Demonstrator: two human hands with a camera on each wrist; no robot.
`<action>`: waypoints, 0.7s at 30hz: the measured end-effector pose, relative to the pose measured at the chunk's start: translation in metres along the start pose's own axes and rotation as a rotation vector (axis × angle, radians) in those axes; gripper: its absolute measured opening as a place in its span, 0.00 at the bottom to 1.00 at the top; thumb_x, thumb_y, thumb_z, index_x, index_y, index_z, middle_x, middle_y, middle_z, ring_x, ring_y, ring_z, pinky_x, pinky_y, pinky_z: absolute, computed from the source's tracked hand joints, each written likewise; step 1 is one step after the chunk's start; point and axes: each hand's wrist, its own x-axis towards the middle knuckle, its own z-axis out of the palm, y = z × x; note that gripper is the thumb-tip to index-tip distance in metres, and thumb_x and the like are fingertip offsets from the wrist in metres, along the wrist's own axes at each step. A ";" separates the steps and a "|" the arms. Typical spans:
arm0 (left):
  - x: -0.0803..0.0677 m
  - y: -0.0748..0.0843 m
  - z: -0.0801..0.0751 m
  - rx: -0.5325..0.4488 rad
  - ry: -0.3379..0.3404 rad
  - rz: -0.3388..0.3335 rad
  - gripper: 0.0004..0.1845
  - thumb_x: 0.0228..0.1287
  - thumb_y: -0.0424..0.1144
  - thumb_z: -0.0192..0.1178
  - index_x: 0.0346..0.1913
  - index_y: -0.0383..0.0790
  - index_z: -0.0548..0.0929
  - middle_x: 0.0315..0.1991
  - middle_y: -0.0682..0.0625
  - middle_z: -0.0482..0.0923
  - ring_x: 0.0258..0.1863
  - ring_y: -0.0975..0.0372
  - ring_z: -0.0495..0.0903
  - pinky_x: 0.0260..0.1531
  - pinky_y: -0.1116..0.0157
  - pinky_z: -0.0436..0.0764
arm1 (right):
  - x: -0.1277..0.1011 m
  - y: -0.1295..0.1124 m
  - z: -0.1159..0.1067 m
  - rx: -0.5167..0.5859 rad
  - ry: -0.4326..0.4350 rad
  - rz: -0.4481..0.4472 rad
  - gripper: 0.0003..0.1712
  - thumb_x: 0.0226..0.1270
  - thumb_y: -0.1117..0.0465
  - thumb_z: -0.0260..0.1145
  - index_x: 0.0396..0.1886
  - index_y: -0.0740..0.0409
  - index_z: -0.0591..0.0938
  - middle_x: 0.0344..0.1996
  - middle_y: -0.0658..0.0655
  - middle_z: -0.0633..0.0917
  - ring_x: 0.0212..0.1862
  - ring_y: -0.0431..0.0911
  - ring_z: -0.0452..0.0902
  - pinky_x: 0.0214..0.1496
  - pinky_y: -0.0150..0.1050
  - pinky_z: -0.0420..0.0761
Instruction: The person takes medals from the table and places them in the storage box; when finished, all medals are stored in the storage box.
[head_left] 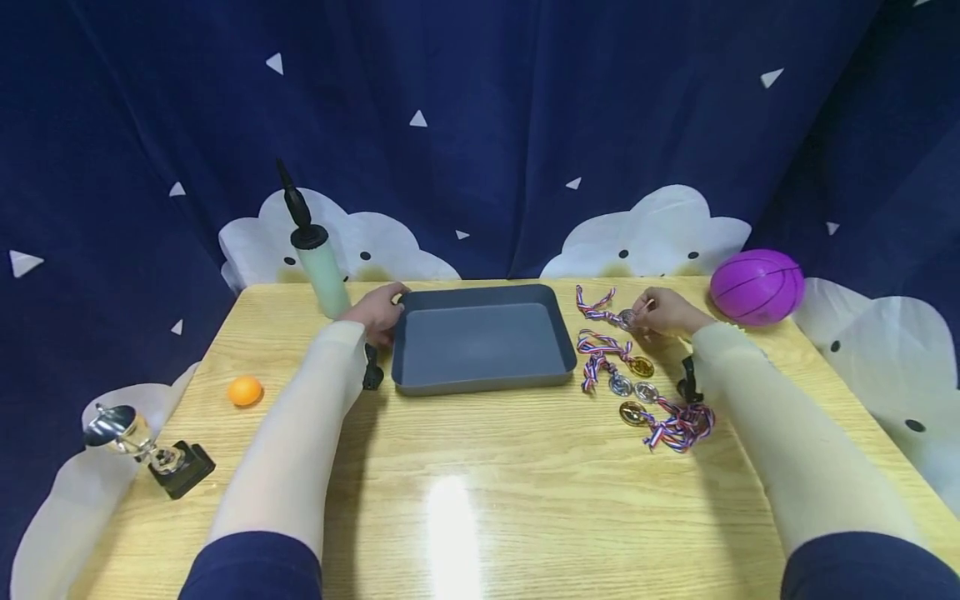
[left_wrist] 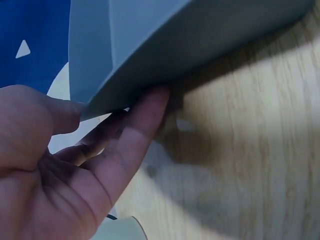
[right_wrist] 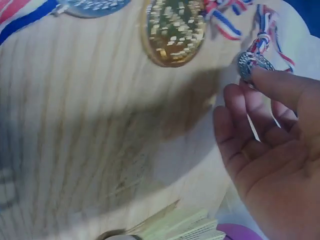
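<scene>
A shallow grey tray (head_left: 483, 386) lies in the middle of the wooden table. At its left side my left hand (head_left: 378, 312) grips the wall, thumb at the rim and fingers against the outside, as the left wrist view shows. My right hand (head_left: 667, 312) pinches a silver medal (right_wrist: 248, 65) between thumb and fingers, at the far right of the tray. From that medal a red, white and blue ribbon (head_left: 596, 312) trails to the left. Closer to me lie a gold medal (head_left: 641, 367), silver medals (head_left: 619, 384) and another gold medal (head_left: 633, 413) with bunched ribbons (head_left: 678, 429).
A purple ball (head_left: 757, 287) sits at the back right corner. Behind my left hand stands a hand pump (head_left: 324, 271) with a black handle. An orange ball (head_left: 244, 391) and a trophy cup (head_left: 150, 450) are at the left. A dark blue curtain (head_left: 487, 150) hangs behind the table.
</scene>
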 end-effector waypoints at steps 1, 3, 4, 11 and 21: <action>0.000 0.000 0.001 -0.022 -0.001 -0.001 0.26 0.86 0.36 0.38 0.81 0.44 0.60 0.72 0.31 0.68 0.48 0.47 0.83 0.38 0.55 0.91 | 0.000 -0.003 -0.002 0.052 0.015 0.004 0.12 0.74 0.72 0.61 0.48 0.77 0.71 0.27 0.54 0.81 0.28 0.39 0.78 0.31 0.30 0.83; 0.000 0.000 0.002 -0.062 0.001 -0.001 0.26 0.87 0.37 0.38 0.82 0.46 0.59 0.74 0.32 0.66 0.54 0.44 0.82 0.43 0.51 0.91 | 0.000 -0.011 -0.007 0.163 0.064 0.002 0.13 0.77 0.72 0.57 0.54 0.77 0.69 0.29 0.53 0.82 0.28 0.37 0.79 0.33 0.28 0.85; 0.000 -0.001 0.003 -0.079 0.002 -0.001 0.26 0.87 0.37 0.38 0.82 0.46 0.59 0.75 0.32 0.65 0.56 0.43 0.82 0.45 0.49 0.91 | 0.000 -0.017 -0.009 0.228 0.092 -0.003 0.13 0.79 0.71 0.55 0.56 0.75 0.68 0.31 0.53 0.81 0.29 0.36 0.80 0.35 0.28 0.86; 0.000 -0.002 0.006 -0.155 0.010 -0.007 0.27 0.87 0.38 0.38 0.83 0.49 0.58 0.77 0.33 0.63 0.59 0.42 0.79 0.52 0.44 0.89 | 0.010 -0.086 -0.023 0.553 0.236 -0.184 0.07 0.84 0.65 0.54 0.55 0.60 0.72 0.39 0.51 0.78 0.34 0.34 0.85 0.46 0.29 0.89; -0.001 -0.001 0.006 -0.177 0.025 -0.020 0.27 0.88 0.38 0.39 0.83 0.51 0.59 0.75 0.34 0.66 0.57 0.44 0.80 0.53 0.44 0.89 | 0.019 -0.206 0.027 0.721 -0.117 -0.353 0.14 0.80 0.70 0.59 0.61 0.64 0.77 0.34 0.51 0.86 0.32 0.42 0.82 0.40 0.32 0.88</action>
